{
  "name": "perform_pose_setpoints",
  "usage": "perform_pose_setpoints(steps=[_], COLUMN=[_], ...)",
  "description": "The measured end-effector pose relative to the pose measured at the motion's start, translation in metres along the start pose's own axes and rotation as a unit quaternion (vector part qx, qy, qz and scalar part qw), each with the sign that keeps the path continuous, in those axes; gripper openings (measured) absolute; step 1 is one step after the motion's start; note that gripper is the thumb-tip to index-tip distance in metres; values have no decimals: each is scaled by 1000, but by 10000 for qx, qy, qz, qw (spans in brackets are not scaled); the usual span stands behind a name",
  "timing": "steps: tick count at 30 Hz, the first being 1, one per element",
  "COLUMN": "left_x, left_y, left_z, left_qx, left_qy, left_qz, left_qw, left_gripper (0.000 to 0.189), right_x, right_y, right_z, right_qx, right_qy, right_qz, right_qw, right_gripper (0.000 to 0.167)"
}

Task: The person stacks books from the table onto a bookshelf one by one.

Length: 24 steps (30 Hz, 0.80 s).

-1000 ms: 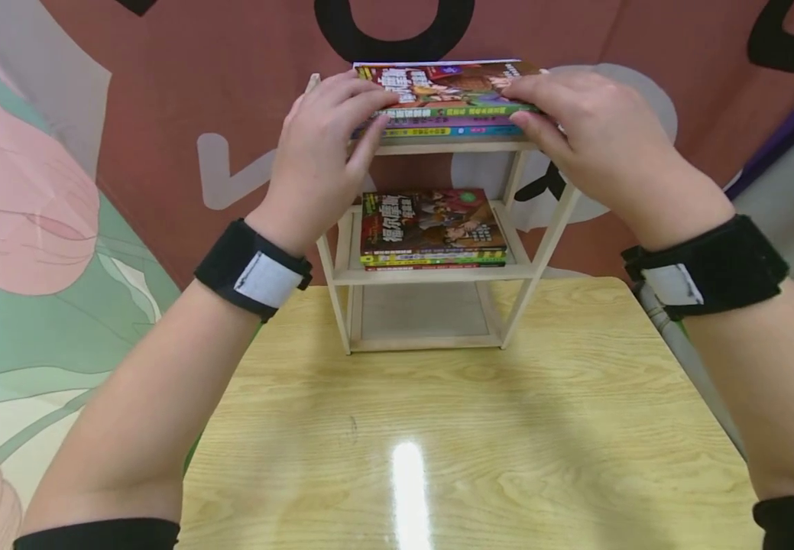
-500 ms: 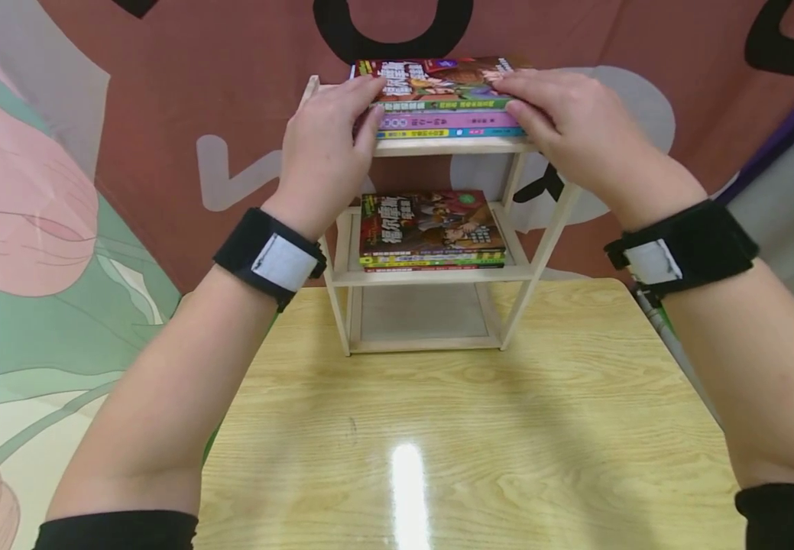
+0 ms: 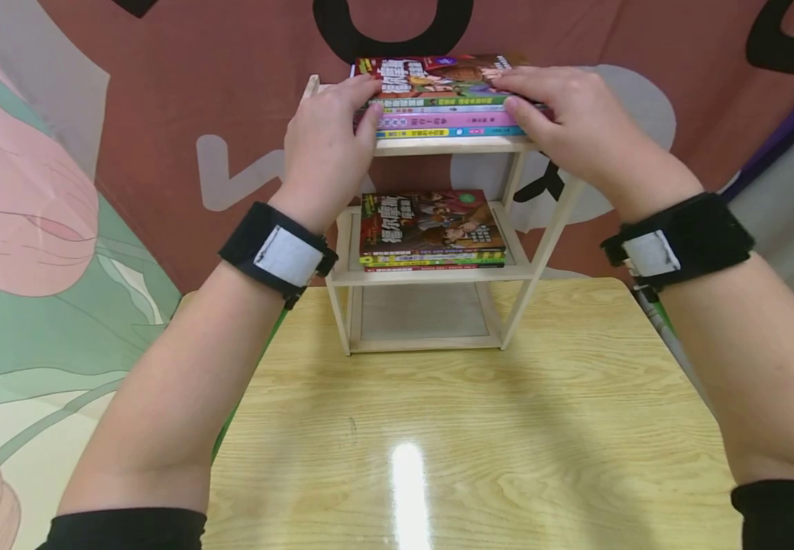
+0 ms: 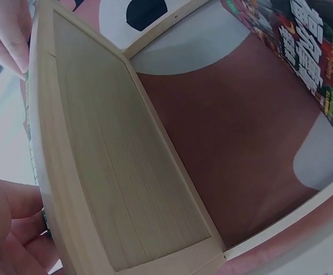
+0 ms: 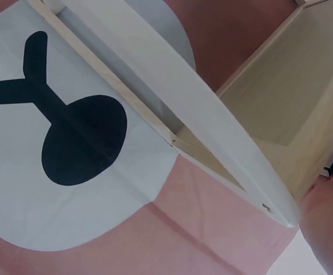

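Observation:
A stack of paperback books (image 3: 448,120) with green, white, pink and yellow-blue spines lies on the top tier of a small wooden shelf rack (image 3: 438,276). My left hand (image 3: 328,137) holds the stack's left end, fingers over the top cover and thumb at the front. At the right end my right hand (image 3: 585,122) does likewise, its thumb against the spines. In the left wrist view, curled left fingers (image 4: 26,229) show beyond the wooden top board (image 4: 121,149). The right wrist view catches only part of the right hand (image 5: 329,220) at its edge.
More books (image 3: 431,221) lie flat on the middle tier. The bottom tier (image 3: 424,312) stands on a wood-grain table (image 3: 479,428). Behind hangs a red-brown printed cloth (image 3: 231,69); a floral cloth (image 3: 25,252) covers the left side.
Both hands have shifted slightly inward along the stack. The top book's back edge has moved slightly away from me, and a white spine now shows between the green and pink ones.

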<state>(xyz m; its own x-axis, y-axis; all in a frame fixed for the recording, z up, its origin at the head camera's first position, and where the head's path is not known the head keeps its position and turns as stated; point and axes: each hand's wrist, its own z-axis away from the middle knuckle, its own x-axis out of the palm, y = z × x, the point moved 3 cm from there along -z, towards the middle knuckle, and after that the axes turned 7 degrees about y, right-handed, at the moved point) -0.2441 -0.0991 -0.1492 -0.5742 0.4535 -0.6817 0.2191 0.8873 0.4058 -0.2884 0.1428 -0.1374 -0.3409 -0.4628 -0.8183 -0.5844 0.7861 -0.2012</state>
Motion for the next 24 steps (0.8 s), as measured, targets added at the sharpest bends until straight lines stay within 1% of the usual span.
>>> perform_pose_setpoints(steps=[2,4,5,7,8,9,10,11,12,13,14,15,17,18,19,20,21,23,24], left_x=[0,0,0,-3,-5,-7,-9,-10,-12,-14,-15,-16,-18,-18,-18,-18,-18,-17,-17], left_y=[1,1,1,-1,-3,-4,-5,-5,-5,-5,-4,-4,-2,-2,-2,-2,-1,-1,0], left_z=[0,1,1,1,1,1,0,-1,-2,-4,-5,-7,-9,-10,-11,-12,-14,-16,-16], left_qx=[-30,-76,-104,-251,-375,-525,-722,-940,-1171,-1391,-1602,-1782,-2068,-2182,-2261,-2333,-2369,-2426,-2424], left_qy=[-28,-65,-72,-97,-132,-190,-260,-355,-480,-633,-803,-959,-1257,-1383,-1493,-1573,-1614,-1647,-1653], left_qz=[48,241,424,860,1098,1360,1658,1890,2105,2253,2430,2611,2924,3128,3294,3471,3600,3737,3753], left_qw=[10000,9997,9990,9959,9932,9891,9832,9768,9694,9622,9533,9439,9252,9140,9045,8946,8878,8800,8793], left_gripper=[43,45,47,49,51,52,53,53,54,55,56,58,61,62,62,63,63,62,61], right_x=[0,1,1,1,0,-1,-1,-1,-2,-3,-4,-4,-4,-4,-3,-3,-2,-1,-1], right_y=[0,1,0,-1,-2,-2,-2,-2,-2,-1,0,1,2,3,4,5,6,7,8], right_z=[0,1,1,2,2,2,2,1,1,0,-1,-3,-6,-8,-11,-13,-15,-18,-19], right_qx=[86,212,295,548,714,979,1315,1628,1929,2208,2507,2781,3077,3220,3340,3451,3540,3666,3707], right_qy=[0,27,40,89,148,213,257,309,391,478,574,659,788,841,893,914,910,890,879], right_qz=[-56,-200,-314,-780,-1069,-1419,-1745,-2144,-2566,-3009,-3428,-3836,-4538,-4774,-4973,-5081,-5160,-5229,-5235], right_qw=[9999,9996,9991,9954,9916,9848,9755,9626,9463,9265,9035,8782,8326,8132,7958,7839,7747,7644,7621], right_gripper=[45,45,45,46,47,47,48,48,49,49,49,48,47,46,46,45,44,44,44])
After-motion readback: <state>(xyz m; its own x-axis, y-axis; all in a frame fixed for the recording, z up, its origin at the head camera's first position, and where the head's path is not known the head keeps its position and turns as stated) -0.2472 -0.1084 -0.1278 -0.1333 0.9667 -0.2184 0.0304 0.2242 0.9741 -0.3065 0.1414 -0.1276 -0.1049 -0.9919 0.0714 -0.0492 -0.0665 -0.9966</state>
